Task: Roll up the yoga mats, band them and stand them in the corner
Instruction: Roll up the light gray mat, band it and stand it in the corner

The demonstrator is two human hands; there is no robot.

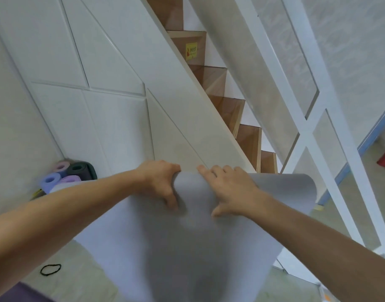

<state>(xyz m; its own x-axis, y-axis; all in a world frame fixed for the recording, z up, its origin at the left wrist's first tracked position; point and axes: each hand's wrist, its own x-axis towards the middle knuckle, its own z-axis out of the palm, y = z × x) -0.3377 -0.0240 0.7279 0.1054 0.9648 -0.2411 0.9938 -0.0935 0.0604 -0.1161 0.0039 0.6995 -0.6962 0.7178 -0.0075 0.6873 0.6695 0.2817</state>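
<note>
Two hands hold the top edge of a grey mat.

The left hand (160, 182) and right hand (228, 188) curl tight over the grey mat (176, 247), probably to start rolling it. A black band (50, 269) waits on the floor (95, 277). Rolled mats (66, 174) stand in the corner.
</note>
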